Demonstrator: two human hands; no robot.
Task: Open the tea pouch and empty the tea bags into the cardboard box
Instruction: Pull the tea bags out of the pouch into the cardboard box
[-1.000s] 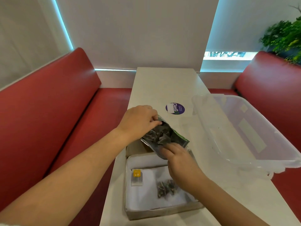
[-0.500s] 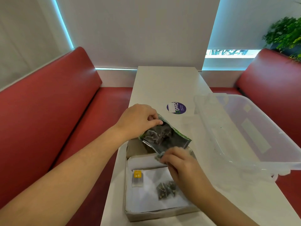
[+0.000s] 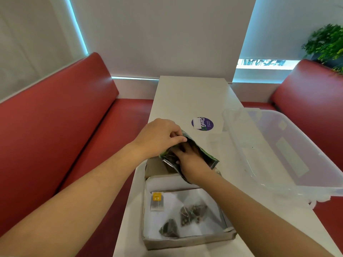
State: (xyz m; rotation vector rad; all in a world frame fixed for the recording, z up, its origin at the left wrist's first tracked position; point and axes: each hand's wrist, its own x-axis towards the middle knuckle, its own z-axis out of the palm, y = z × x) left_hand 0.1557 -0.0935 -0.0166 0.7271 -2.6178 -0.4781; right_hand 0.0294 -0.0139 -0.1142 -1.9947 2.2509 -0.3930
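We hold the tea pouch [image 3: 206, 154] over the far end of the cardboard box [image 3: 185, 242].
Our left hand [image 3: 157, 138] pinches the pouch's top edge; if it slips, the contents could spill on the desk [image 3: 185, 97] beside the box. Our right hand [image 3: 191, 164] is inside the mouth, so we cannot tell what its fingers hold.

The shiny green and silver tea pouch [image 3: 209, 158] is open and crumpled. It tilts in the air over the far end of the flat brown cardboard box [image 3: 185, 242]. The box is open, with white paper inside. A few small dark pyramid tea bags [image 3: 193, 213] lie on the paper, near a flat tea bag with a yellow tag [image 3: 157, 201].
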